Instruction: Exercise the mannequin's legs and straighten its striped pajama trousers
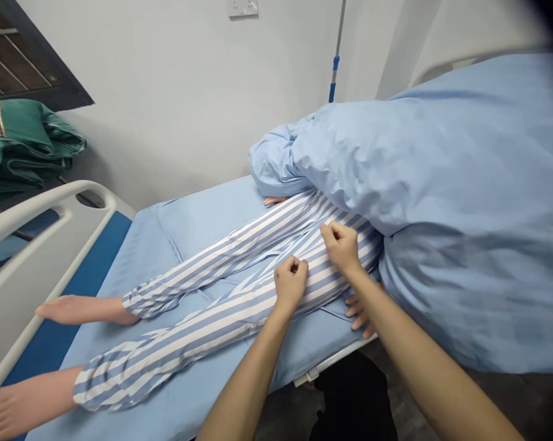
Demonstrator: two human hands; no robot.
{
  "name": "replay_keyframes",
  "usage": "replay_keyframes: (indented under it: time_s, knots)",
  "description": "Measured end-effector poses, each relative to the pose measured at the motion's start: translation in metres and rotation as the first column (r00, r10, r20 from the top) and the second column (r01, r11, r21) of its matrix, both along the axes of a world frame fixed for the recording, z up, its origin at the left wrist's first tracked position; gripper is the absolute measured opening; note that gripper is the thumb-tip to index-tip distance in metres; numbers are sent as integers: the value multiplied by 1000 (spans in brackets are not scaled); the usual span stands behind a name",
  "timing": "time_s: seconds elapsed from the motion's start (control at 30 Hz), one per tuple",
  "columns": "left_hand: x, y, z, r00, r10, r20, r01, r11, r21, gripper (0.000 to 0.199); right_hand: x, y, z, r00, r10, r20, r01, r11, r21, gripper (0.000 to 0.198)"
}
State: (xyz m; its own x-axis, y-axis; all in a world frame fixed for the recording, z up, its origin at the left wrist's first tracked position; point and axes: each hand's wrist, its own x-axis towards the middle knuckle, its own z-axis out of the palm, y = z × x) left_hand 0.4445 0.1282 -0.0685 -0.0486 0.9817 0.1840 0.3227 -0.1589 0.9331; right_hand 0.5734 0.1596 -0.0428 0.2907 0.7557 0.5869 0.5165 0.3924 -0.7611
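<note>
A figure in blue-and-white striped trousers [198, 331] lies on the bed, legs stretched towards the footboard. My left hand [291, 280] is closed in a fist over the nearer thigh, thumb side up. Closer to the hip, my right hand [342, 245] is also a fist over the same thigh. Nothing shows inside the curled fingers of either hand. Whether the fists press on the cloth or hover just above it, I cannot tell. A light blue quilt [441, 171] covers the figure from the hips up. The figure's hand [359, 315] sticks out beneath it, below my right wrist.
The light blue mattress [203, 208] ends at a pale footboard [56, 226] on the left. Folded green cloth [32, 144] lies beyond it. A pole [335, 61] stands by the wall behind the bed, and a socket plate [243, 7] is on the wall.
</note>
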Motion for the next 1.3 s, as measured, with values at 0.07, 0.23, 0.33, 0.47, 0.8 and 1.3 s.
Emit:
replay_keyframes:
  time_s: [0.07, 0.23, 0.33, 0.47, 0.8, 1.3]
  knots:
    - [0, 0, -2, 1000, -19, 18, 19, 1000, -10, 27, 12, 10, -3, 997, -65, 42, 67, 997, -45, 39]
    - [-7, -5, 3, 996, -60, 70, 62, 998, -25, 24, 19, 19, -19, 916, -64, 395, 163, 961, -223, 35]
    - [-46, -10, 9, 999, 34, 14, -34, 999, 8, 24, 14, 17, -22, 816, -53, 575, 245, 933, -262, 33]
    - [-153, -29, 15, 970, 182, -162, -182, 983, 17, 26, 10, 16, -21, 750, -62, 658, 312, 911, -270, 35]
    - [-328, -90, -11, 664, 452, -596, -468, 872, 140, 26, -31, -11, -22, 623, 25, 782, 266, 933, -242, 32]
    - [-347, -95, -21, 779, 436, -450, -450, 889, 84, 21, -378, -92, -28, 748, 662, -56, -647, 707, -285, 34]
